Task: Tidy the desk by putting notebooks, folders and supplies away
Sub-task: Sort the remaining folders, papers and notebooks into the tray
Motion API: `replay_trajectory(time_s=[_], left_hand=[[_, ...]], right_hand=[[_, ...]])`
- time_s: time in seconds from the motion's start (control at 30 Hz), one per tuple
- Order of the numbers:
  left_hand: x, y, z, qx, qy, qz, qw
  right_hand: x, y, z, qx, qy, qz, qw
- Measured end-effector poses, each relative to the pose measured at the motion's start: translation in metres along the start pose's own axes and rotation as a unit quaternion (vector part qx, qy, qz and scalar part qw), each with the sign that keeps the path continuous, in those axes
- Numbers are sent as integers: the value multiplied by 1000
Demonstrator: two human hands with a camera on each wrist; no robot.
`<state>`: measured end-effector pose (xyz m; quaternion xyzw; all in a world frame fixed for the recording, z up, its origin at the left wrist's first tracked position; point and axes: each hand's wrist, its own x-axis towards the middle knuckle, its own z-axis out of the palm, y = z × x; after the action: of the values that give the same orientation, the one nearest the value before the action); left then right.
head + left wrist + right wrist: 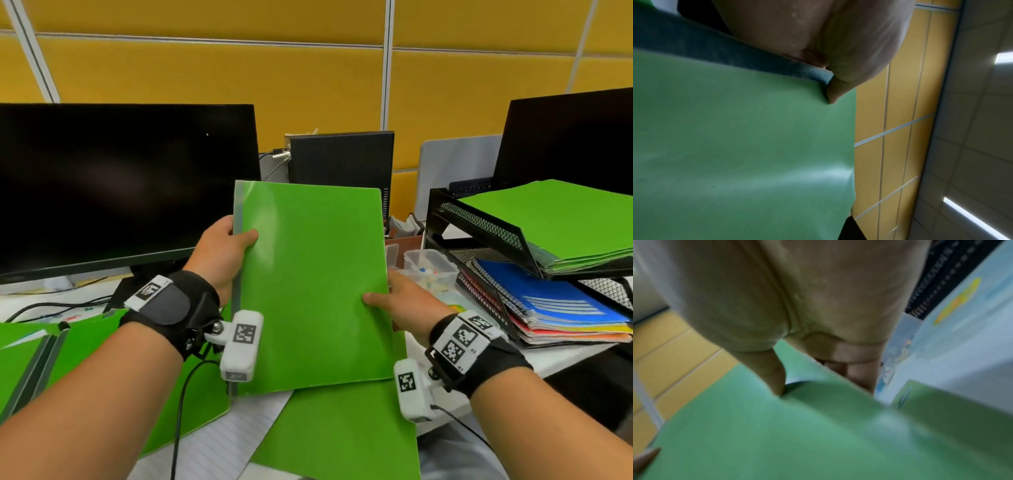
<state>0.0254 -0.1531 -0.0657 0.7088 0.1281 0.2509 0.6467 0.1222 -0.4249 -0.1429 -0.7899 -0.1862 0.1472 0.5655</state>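
Head view: white surface (565,356) against yellow partition panels (205,68), strewn with green folders. Left hand (219,255) and right hand (406,301) each grip the raised green folder (311,284), long axis pointing away, spine left.

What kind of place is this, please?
Most likely an office cubicle: yellow partition panels behind the desk, two dark monitors, and a black mesh tray holding green folders and spiral notebooks.
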Motion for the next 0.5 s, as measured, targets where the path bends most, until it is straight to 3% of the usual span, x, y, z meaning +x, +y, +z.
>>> replay_trajectory(time_s=[0.17, 0.33, 0.5], left_hand=[[-1, -8, 29, -14, -4, -10, 1000], [-6, -33, 61, 26, -82, -66, 994], [2, -18, 109, -71, -82, -53, 993]], right_hand=[[12, 1, -15, 131, 78, 3, 988], [10, -10, -54, 149, 154, -25, 977], [-8, -23, -95, 134, 244, -59, 959]])
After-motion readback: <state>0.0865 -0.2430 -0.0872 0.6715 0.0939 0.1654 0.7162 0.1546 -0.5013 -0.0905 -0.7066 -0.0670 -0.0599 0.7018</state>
